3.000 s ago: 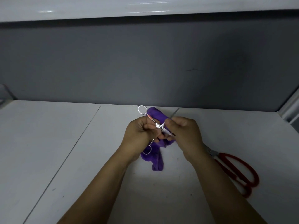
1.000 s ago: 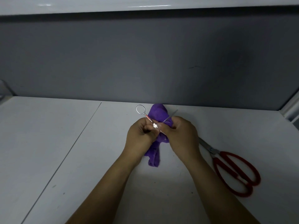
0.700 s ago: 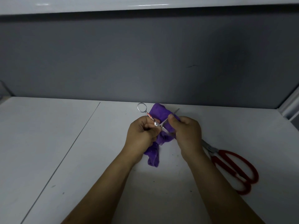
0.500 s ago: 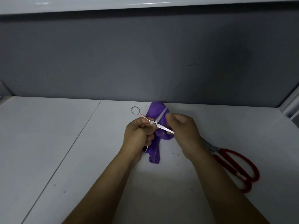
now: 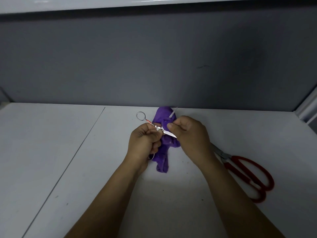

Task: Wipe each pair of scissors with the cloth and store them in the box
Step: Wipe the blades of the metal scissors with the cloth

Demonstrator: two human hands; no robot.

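My left hand (image 5: 143,142) grips a small pair of silver scissors (image 5: 155,126) near the pivot. One finger ring sticks up to the left, and the blades are spread apart. My right hand (image 5: 189,134) pinches the purple cloth (image 5: 163,146) against the upper blade. Part of the cloth hangs down between my hands onto the white table (image 5: 68,160). A large pair of red-handled scissors (image 5: 248,174) lies on the table to the right, its blades partly hidden under my right forearm. No box is in view.
A dark grey wall panel (image 5: 154,62) rises right behind the table. A seam (image 5: 82,143) runs diagonally across the tabletop on the left. A white frame edge (image 5: 307,109) shows at the far right.
The blades have spread wider and the ring end tilted left. My right hand slid the cloth along the upper blade while my left hand kept its grip.
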